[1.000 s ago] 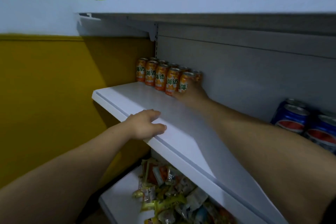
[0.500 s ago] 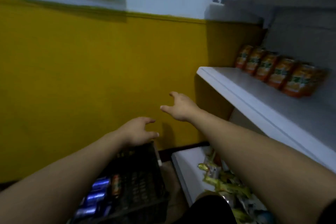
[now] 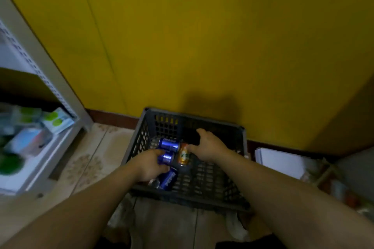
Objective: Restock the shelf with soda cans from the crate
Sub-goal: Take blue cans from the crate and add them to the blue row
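My left hand [image 3: 149,164] gripped a blue can [image 3: 167,158]; my right hand [image 3: 209,147] hung open beside an orange can [image 3: 183,156] lying pointed at the wall [image 3: 202,46].

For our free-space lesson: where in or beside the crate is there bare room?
Free: the right half of the crate, bordered by the orange can and right wall; the floor between crate and shelf. Crowded: its left side, blue cans around the left hand.
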A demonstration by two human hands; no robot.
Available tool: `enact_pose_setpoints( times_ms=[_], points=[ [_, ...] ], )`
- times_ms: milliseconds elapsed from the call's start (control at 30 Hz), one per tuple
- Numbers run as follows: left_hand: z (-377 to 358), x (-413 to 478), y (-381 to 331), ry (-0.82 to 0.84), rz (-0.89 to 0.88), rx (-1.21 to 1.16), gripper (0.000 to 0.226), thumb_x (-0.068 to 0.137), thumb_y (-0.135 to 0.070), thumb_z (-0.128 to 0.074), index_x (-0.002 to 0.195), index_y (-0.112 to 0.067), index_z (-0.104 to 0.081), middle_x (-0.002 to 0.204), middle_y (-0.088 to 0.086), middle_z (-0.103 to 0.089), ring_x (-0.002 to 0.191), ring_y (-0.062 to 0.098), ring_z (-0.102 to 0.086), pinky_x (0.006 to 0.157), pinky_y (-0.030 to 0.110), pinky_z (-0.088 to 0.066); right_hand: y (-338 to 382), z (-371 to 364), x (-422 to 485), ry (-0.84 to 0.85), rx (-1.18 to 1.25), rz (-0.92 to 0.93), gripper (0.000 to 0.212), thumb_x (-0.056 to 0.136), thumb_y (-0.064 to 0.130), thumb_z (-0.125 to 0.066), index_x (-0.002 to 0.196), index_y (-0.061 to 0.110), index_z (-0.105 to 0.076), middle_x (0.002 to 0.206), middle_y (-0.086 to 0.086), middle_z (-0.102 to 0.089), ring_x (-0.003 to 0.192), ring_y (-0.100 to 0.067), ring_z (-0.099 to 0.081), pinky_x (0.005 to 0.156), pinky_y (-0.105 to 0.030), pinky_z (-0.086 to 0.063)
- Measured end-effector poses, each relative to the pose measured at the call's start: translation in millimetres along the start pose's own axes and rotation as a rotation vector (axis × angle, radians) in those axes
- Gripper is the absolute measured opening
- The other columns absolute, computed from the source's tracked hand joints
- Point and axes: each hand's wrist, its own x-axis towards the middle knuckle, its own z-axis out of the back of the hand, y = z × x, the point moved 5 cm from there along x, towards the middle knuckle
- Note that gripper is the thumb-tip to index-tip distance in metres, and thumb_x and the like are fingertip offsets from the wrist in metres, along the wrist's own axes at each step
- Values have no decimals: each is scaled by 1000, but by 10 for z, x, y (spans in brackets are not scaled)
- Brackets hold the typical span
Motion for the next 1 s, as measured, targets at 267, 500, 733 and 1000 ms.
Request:
enact_pose_setpoints(
  times_ms=[267, 500, 733, 1000],
  points=[
    [-478, 1124, 864, 155, 127, -112, 33, 89, -24, -62, 122, -24, -56, 112, -4, -60, 98, 14, -55, 86, 26, -43, -442, -1141, 1240, 199, 177, -94, 69, 88, 43, -64, 145, 21, -32, 137, -7, -52, 115, -25, -55, 90, -29, -44],
    [-959, 1800, 1398, 272, 157, -96, 38, 86, -34, -65, 122, -23, -58, 118, -3, -60, 109, 17, -56, 96, 34, -46, -792, -2275, 1949, 334, 357, -224, 77, 84, 41, -68, 148, 20, -31, 141, -5, -48, 120, -28, -53, 98, -33, -44],
    [-1161, 2130, 1740, 232, 199, -89, 34, 86, -29, -64, 118, -19, -61, 114, 1, -63, 104, 17, -58, 82, 23, -44, -827, -3088, 2275, 283, 683, -466, 75, 86, 22, -72, 146, 7, -30, 141, -9, -44, 122, -30, -51, 92, -29, -44],
    [-1136, 2049, 1677, 230, 217, -225, 48, 83, -29, -71, 127, -24, -54, 116, -2, -62, 108, 17, -59, 86, 24, -45, -861, -2708, 2008, 27, 779, -388, 54, 85, 16, -72, 131, 13, -44, 122, -7, -56, 102, -24, -58, 79, -30, -48]
  ],
)
